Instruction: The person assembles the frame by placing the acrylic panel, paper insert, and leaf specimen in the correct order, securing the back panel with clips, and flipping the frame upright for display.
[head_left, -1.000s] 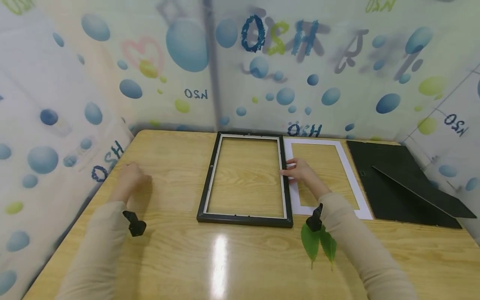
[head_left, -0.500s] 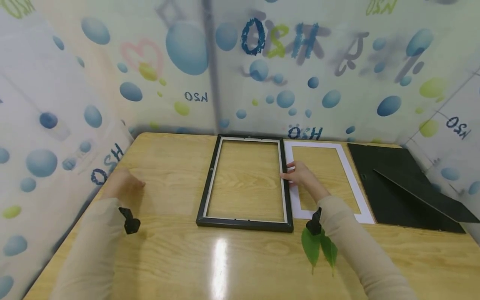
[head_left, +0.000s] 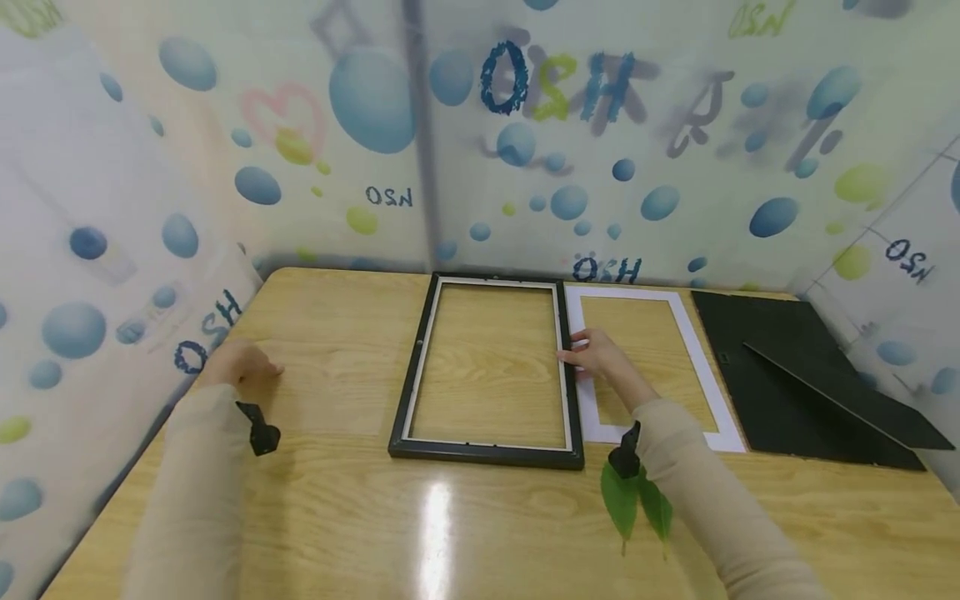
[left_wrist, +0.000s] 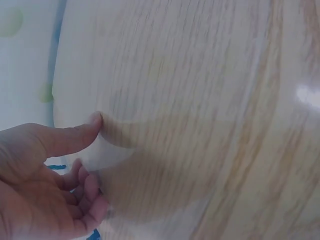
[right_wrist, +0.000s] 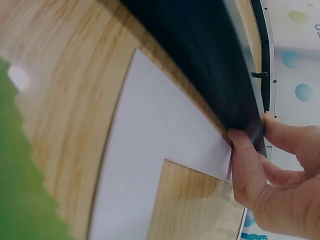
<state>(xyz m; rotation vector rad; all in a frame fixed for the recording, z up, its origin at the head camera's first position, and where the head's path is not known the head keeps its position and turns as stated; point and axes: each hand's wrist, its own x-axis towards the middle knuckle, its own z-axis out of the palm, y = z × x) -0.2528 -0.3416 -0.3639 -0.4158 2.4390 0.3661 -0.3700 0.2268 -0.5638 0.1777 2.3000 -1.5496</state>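
An empty black picture frame (head_left: 486,452), with a pale inner lip, lies back side up in the middle of the table. My right hand (head_left: 600,354) grips its right side, thumb over the inner edge and fingers along the outer wall. In the right wrist view the fingers (right_wrist: 246,162) press against the dark side of the frame over the white mat. At the table's left edge is my left hand (head_left: 240,363); in the left wrist view its thumb (left_wrist: 70,140) stretches out, apart from the loosely bent fingers, over the wood surface.
A white mat (head_left: 701,358) lies right of the frame, beside a black backing board (head_left: 787,433) with its easel leg raised. Two green leaves (head_left: 619,500) lie in front of the mat, partly under the right wrist. Patterned walls border the wooden table (head_left: 337,517).
My left hand has shifted left toward the table's edge. The right hand keeps its hold on the picture frame. The head view has tilted slightly, so the table sits a little lower.
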